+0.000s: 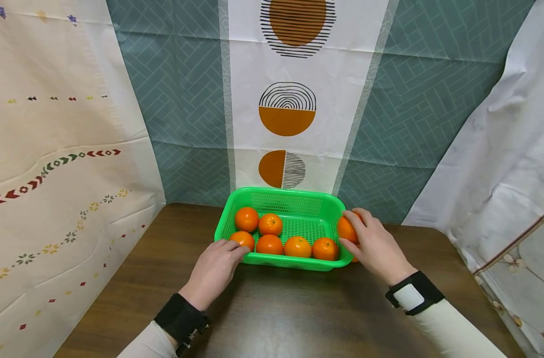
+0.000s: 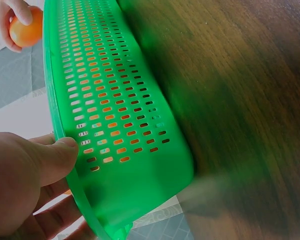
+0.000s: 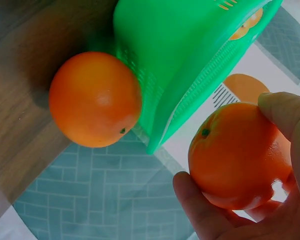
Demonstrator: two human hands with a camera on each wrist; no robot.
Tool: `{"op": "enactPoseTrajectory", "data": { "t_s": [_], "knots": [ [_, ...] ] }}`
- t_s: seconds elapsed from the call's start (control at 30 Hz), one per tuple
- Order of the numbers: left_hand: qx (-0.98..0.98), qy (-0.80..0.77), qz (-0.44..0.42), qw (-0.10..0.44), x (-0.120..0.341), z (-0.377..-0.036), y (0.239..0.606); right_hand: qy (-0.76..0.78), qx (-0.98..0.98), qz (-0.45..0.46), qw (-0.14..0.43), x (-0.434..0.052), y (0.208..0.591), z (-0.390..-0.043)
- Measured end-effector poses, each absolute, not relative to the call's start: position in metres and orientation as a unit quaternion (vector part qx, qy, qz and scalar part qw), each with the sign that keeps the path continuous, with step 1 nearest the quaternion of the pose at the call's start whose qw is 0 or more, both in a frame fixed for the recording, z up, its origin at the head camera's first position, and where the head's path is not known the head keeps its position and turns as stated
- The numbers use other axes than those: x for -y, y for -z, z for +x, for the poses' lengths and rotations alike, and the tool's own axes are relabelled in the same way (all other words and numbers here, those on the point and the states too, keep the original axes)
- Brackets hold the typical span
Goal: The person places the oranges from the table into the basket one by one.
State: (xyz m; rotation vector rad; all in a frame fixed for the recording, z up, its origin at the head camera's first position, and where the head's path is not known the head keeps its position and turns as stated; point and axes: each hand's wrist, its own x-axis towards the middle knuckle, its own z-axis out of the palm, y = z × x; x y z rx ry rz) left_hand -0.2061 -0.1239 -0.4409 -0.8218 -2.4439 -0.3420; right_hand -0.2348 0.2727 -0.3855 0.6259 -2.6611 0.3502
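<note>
Now right hand [image 1: 377,246] gripping orange [image 3: 237,155], left hand [image 1: 214,268] steadying green basket [image 1: 294,201]

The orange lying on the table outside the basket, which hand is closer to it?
Right. The right hand holds another orange just above that orange; the left hand grips the basket at its far corner.

Left hand [image 1: 216,267]: reaching forward from lower left, palm down, thumb [image 2: 60,155] pressed along a rim, fingers curled beneath it. Left wrist: black strap, pale sleeve behind. Right hand [image 1: 374,246]: reaching forward from lower right, back of hand up, thumb and fingers [image 3: 202,207] curled round a held fruit. Right wrist: black band with white panel, pale sleeve behind. Both forearms angled inward, hands well apart, level with each other.
</note>
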Motion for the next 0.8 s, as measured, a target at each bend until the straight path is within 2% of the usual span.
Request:
{"op": "enactPoseTrajectory", "data": {
  "t_s": [0.5, 0.8],
  "knots": [
    [0.907, 0.125, -0.301, 0.265, 0.125, -0.206, 0.442, -0.121, 0.945, 0.242, 0.186, -0.261, 0.383, -0.240],
    [0.916, 0.120, -0.293, 0.246, 0.125, -0.205, 0.441, -0.119, 0.943, 0.250, 0.185, -0.250, 0.384, -0.247]
  ]
}}
